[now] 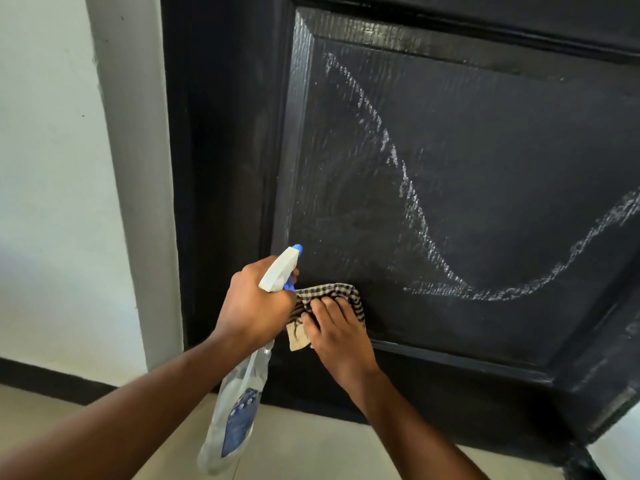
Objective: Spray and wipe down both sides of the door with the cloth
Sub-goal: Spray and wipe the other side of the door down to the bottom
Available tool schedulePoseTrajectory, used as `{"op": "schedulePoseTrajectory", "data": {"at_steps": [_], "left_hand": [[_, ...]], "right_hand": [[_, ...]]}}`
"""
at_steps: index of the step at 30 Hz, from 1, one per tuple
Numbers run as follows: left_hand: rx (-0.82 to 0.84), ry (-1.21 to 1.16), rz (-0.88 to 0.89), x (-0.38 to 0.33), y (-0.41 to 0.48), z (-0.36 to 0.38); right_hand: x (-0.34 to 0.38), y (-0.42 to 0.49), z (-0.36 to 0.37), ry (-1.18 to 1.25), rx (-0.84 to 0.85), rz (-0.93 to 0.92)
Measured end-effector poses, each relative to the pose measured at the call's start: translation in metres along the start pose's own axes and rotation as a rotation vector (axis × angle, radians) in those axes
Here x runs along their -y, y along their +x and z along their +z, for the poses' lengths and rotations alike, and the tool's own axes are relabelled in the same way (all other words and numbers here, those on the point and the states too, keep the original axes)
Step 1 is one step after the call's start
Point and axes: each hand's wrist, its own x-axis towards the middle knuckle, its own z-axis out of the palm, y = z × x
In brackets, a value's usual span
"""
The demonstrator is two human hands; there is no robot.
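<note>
Far left is a white wall (45, 168) with a black skirting board (52, 379) along its foot. Next to it a grey strip of door frame (135, 168) runs top to bottom. Pale floor tiles (311, 441) lie below.

The left hand (256, 306) comes in from the lower left, its fingers wrapped round the neck of a spray bottle (239, 410). The clear body with its blue label hangs down under the wrist. The white head and blue nozzle (297, 248) point up towards the door, close to its surface.

Just to the right of that hand, a checked cloth (332, 292) sits bunched against the door, low on the sunken panel near its bottom left corner. One pale corner of the cloth droops below it. The right hand (341, 336) lies on top of the cloth, fingers spread and fairly flat, pressing it to the wood rather than gripping it.

The black door (485, 150) fills the rest of the view, its grain showing on the panel. A white foamy streak (412, 202) curves down from the upper left of the panel, bottoms out to the right of the cloth and climbs again towards the right edge. The patch left of that streak looks smeared and damp.
</note>
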Motion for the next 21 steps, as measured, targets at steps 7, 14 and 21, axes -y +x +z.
{"op": "schedulePoseTrajectory", "data": {"at_steps": [7,14,21], "left_hand": [[0.044,-0.063,0.058,-0.019,0.021,0.006],[0.040,-0.169,-0.013,-0.027,0.043,-0.002],[-0.008,-0.234,-0.010,-0.028,0.052,-0.028]], "right_hand": [[-0.004,0.001,0.013,-0.036,0.009,-0.048],[-0.042,0.026,-0.002,-0.188,-0.264,-0.207],[-0.105,0.133,-0.120,-0.167,-0.619,0.040]]}}
